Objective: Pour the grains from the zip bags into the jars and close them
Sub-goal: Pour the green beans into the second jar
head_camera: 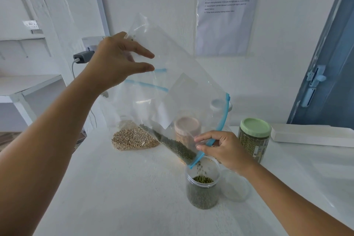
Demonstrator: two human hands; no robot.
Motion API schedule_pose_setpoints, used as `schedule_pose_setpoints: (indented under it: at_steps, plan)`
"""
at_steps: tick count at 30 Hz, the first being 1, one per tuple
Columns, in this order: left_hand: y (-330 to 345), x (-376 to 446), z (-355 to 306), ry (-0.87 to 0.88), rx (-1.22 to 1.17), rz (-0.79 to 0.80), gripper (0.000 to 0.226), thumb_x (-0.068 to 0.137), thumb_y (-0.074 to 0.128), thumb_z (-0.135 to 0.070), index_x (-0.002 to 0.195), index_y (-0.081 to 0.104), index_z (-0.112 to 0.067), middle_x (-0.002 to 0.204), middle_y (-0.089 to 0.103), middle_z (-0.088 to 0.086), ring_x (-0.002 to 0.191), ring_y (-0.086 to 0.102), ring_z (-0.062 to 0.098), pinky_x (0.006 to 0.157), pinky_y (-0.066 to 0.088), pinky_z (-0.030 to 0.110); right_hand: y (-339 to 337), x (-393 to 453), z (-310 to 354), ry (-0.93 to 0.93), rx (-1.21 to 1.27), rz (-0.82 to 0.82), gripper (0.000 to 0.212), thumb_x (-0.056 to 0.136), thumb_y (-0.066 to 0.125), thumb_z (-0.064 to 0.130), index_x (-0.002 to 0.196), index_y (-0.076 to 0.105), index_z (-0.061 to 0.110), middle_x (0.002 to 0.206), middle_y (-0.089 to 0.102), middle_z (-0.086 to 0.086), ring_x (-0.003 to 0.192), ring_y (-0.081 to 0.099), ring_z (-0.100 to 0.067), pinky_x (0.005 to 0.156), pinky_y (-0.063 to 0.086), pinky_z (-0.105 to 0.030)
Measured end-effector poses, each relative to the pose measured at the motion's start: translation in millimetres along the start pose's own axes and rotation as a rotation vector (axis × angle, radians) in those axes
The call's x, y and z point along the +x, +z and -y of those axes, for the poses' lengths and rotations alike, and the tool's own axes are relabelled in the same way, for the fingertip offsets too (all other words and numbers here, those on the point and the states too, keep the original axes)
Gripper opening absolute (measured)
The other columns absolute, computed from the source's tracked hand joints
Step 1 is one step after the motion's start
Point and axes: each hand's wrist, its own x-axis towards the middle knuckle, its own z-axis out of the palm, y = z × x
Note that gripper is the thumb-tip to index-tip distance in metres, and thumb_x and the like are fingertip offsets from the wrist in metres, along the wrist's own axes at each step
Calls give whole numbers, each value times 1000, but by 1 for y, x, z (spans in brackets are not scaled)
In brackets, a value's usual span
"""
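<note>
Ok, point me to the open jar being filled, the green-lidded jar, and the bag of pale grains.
open jar (203, 193): head view, on its clear wall.
green-lidded jar (255, 127): head view, on the lid's top.
bag of pale grains (134, 139): head view, on the grain-filled lower part.

Bright, soft, bluish daylight; faint shadows, wide-angle edge bending.

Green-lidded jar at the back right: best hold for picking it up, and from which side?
Take the green-lidded jar round its round body just under the lid, coming from the right. It stands upright, and the right hand and the zip bag crowd its left side.
</note>
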Motion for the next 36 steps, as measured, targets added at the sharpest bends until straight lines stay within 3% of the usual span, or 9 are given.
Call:
schedule_pose_setpoints:
  at_steps: [9,13,18,25,30,33,36]
  plan:
    - [-2,0,0,-1,-18,-9,30,74,87,-44,101,78,-37,101,63,-1,78,61,19,80,49,27,1,2,1,-3,-22,-9,20,87,83,6,101,83,20,97,80,3,95,76,-14,88,61,-28]
    - [-1,1,0,-2,-8,-11,30,75,87,-44,103,79,-35,104,63,-1,80,61,21,79,48,21,1,2,0,-15,-22,-2,20,87,82,5,101,83,20,99,81,3,96,76,-13,88,61,-27]
    - [-3,2,-2,2,-22,-11,30,74,85,-48,102,78,-38,109,65,6,81,62,23,87,55,40,1,4,1,-14,-3,-3,20,87,82,6,101,83,20,98,81,0,96,76,-16,87,61,-28]
    - [1,2,-4,2,-11,-7,29,75,86,-46,102,78,-38,107,65,2,84,61,22,84,52,32,0,0,0,0,13,-1,20,87,83,5,101,83,19,96,80,0,94,76,-15,84,61,-25]
    - [1,3,-6,8,5,-15,27,77,88,-41,101,77,-37,93,58,-13,80,60,16,76,43,10,-2,-2,1,-5,28,-4,20,87,81,3,103,82,15,92,80,0,85,75,-9,75,57,-17]
    - [0,5,-9,13,12,-10,27,77,88,-41,102,78,-36,95,60,-9,83,60,18,78,45,14,-4,-4,2,-12,24,-5,20,88,81,4,103,82,16,92,80,0,87,75,-10,77,57,-18]
    - [-1,7,-13,17,-2,-4,28,77,87,-42,103,79,-35,99,62,-4,86,61,22,85,49,27,-6,-5,1,-21,43,-12,20,87,81,4,102,82,17,94,80,-1,90,76,-13,81,58,-21]
